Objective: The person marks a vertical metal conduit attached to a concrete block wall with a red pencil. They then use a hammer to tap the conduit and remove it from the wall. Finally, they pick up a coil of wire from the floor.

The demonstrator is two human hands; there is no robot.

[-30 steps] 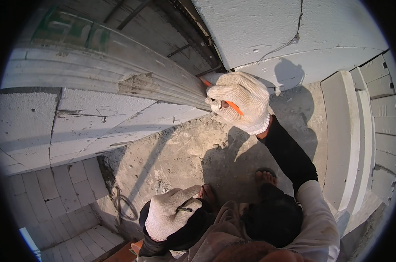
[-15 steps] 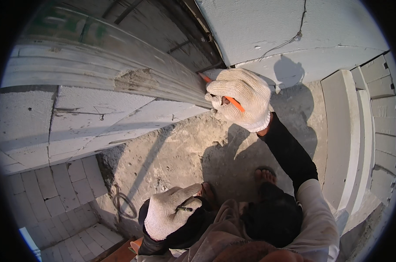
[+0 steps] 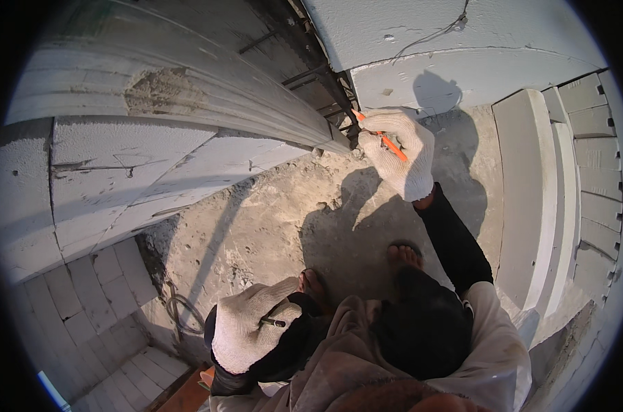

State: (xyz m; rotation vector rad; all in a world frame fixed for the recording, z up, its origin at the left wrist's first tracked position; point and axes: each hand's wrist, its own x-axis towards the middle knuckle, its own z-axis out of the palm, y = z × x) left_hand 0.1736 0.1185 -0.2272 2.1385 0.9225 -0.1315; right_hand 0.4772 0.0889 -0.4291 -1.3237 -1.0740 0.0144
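My right hand (image 3: 399,152), in a white knitted glove, is closed around a slim orange tool (image 3: 394,147); its exact kind is hidden by the fingers. The tool's orange tip points up and left toward dark steel bars (image 3: 335,89) in the gap between the walls. Beside that hand is the end of a long grey panel (image 3: 256,96) with a rough mortar patch. My left hand (image 3: 251,328), gloved too, rests low over my left leg. A short dark rod (image 3: 273,321) sticks out from its closed fingers.
White block walls (image 3: 133,161) stand on the left and at the far side (image 3: 462,75). Large pale slabs (image 3: 528,199) lean at the right, near stacked blocks (image 3: 598,154). A coiled hose or cable (image 3: 181,312) lies on the rough concrete floor (image 3: 256,226) by my left foot.
My right hand has drawn away from the panel's end, still gripping the orange tool, whose tip shows more clearly. The view has shifted slightly; my left hand keeps its hold.
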